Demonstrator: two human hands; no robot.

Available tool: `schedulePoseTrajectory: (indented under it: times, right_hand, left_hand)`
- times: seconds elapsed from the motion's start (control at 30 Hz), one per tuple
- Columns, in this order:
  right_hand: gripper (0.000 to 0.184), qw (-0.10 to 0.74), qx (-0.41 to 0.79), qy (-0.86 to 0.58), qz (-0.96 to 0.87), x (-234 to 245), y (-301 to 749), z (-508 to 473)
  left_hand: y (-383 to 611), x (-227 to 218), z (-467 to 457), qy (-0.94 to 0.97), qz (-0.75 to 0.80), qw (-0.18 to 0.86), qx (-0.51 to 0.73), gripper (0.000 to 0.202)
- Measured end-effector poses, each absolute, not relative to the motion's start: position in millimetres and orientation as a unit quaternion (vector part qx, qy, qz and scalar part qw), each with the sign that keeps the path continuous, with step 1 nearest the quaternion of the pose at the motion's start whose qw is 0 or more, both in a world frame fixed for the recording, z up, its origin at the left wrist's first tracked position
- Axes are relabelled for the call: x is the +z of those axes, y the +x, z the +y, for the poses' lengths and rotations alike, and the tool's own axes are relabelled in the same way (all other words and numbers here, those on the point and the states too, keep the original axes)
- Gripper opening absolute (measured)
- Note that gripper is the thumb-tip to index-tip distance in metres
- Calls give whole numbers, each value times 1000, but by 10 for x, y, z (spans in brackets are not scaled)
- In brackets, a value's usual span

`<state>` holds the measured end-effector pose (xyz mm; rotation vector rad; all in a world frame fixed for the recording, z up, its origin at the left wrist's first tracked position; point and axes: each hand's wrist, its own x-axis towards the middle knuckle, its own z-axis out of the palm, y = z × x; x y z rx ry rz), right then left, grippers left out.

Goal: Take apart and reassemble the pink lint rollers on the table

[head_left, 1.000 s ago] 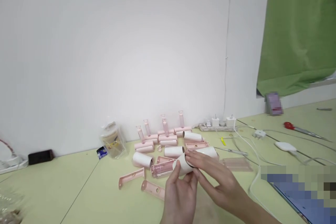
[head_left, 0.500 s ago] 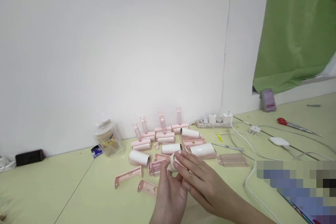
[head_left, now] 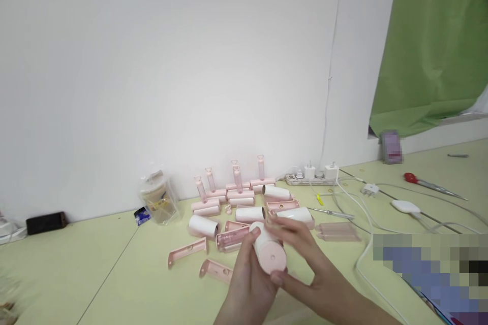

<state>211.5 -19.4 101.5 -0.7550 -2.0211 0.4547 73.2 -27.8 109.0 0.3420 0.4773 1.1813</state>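
A white tube with a pink round end cap (head_left: 273, 258) is in both my hands, its capped end tilted toward me. My left hand (head_left: 249, 284) wraps it from below and the left, thumb along its side. My right hand (head_left: 305, 254) grips it from the right, the thumb at the cap's lower edge and the fingers over the tube's far part. Just behind lies an open pink half shell (head_left: 233, 238) with a clear pink insert. Loose pink half shells (head_left: 215, 269) rest left of my hands. Several white tubes (head_left: 204, 226) lie around, one (head_left: 295, 216) behind my right fingers.
Along the wall stand clear pink tubes with loop tops (head_left: 261, 167) among pink-and-white cases (head_left: 206, 207). To the right are clear pink pieces (head_left: 338, 231), tweezers (head_left: 331, 212), a power strip (head_left: 310, 181), white cables and a red-handled tool (head_left: 430, 185). A bagged cup (head_left: 158, 198) stands left.
The white tube has turned so its pink cap faces me. My right hand, earlier laid flat over it, has spread its thumb down to the cap. My left hand keeps its hold.
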Motion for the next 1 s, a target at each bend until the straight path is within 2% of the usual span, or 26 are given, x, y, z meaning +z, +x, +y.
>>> schedulePoseTrajectory:
  times: [0.1, 0.17, 0.23, 0.33, 0.43, 0.53, 0.6, 0.67, 0.7, 0.83, 0.93, 1.0]
  right_hand:
    - [97, 390, 376, -370, -754, 1124, 2185, -265]
    - [100, 324, 479, -379, -722, 1187, 2211, -335]
    - [98, 292, 522, -394, -698, 1206, 2228, -407]
    - [99, 308, 530, -411, -675, 1125, 2263, -482]
    - [98, 383, 525, -368, -665, 958, 2326, -475]
    - [78, 476, 512, -370, -612, 781, 2416, -381]
    - [67, 517, 510, -397, -561, 671, 2494, -288]
    - [64, 540, 514, -413, -524, 560, 2581, -193]
    - [63, 546, 516, -417, -512, 508, 2625, -150]
    - [64, 555, 502, -427, -508, 410, 2757, -65]
    - [63, 550, 464, -440, -538, 555, 2776, -113]
    - [68, 539, 445, -439, -564, 734, 2750, -160]
  left_hand:
    - [705, 1144, -337, 196, 244, 803, 508, 30]
    - [698, 1179, -365, 229, 244, 801, 496, 41]
    - [718, 1204, -392, 247, 235, 797, 498, 58]
    - [781, 1214, -428, 269, 223, 807, 476, 77]
    - [749, 1207, -442, 348, 220, 803, 431, 85]
    - [493, 1190, -396, 557, 318, 686, 344, 73]
    - [242, 1142, -323, 714, 430, 497, 241, 57]
    - [16, 1034, -228, 784, 531, 287, 143, 46]
    - [-70, 959, -178, 787, 553, 246, 124, 42]
    - [-217, 662, -12, 785, 584, 189, 85, 42]
    - [-219, 645, 39, 782, 596, 152, 100, 20]
    - [-184, 767, 33, 747, 611, 198, 172, 8]
